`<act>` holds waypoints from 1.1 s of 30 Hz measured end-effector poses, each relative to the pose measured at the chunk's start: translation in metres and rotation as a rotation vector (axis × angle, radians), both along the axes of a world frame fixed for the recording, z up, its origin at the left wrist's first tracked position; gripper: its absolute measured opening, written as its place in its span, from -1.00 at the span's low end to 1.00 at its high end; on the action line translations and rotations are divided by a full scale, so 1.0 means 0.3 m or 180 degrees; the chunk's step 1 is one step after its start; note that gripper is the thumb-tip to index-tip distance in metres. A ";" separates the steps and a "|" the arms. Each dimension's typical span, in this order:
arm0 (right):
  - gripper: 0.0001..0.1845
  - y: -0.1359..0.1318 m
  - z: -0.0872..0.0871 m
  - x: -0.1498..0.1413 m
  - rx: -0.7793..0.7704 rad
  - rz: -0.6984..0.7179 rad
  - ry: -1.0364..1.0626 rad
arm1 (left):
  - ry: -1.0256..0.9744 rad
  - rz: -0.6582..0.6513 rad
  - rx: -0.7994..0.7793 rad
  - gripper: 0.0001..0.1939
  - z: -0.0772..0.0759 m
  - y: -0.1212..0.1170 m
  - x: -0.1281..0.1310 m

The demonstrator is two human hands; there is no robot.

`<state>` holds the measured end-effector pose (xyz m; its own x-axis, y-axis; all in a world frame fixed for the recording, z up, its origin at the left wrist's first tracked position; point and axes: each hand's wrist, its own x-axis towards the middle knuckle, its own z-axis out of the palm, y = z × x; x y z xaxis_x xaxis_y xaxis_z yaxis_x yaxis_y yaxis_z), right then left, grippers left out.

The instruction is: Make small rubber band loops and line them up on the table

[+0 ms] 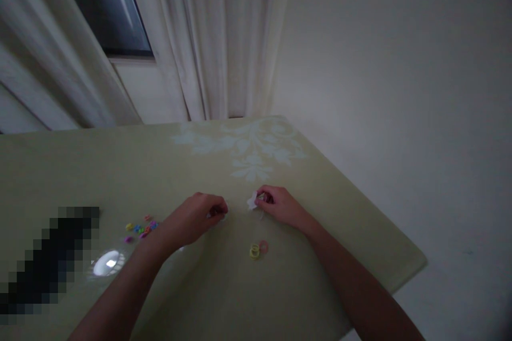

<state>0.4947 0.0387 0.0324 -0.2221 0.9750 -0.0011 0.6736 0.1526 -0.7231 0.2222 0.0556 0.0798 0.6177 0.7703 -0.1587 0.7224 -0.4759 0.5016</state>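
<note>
My left hand (198,218) rests on the pale green table (120,165) with its fingers curled in a pinch; something small and pale shows at the fingertips but I cannot make it out. My right hand (280,205) is closed on a small white object (253,202) just to the right of it. A yellow ring (254,251) and a pink ring (263,246) lie touching on the table in front of my hands. Several small coloured rings (141,228) sit in a loose heap to the left of my left wrist.
A bright reflection (107,263) shines on the table at the left, beside a blurred dark patch (52,261). A white leaf pattern (248,149) marks the table's far corner. White curtains (208,37) and a dark window (104,5) stand behind. The table's right edge (360,192) runs diagonally.
</note>
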 end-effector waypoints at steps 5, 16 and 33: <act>-0.87 -0.003 -0.012 -0.004 0.0119 0.0046 -0.0227 | 0.0242 -0.0105 0.0168 -0.72 -0.014 -0.004 0.005; -0.92 -0.028 0.069 0.029 0.0086 0.0613 0.0039 | 0.0070 -0.0835 -0.0055 -0.83 0.023 -0.162 0.157; -0.83 -0.136 0.117 -0.036 -0.0405 0.1536 -0.1535 | 0.0630 -0.0937 0.0366 -0.60 -0.071 -0.251 0.243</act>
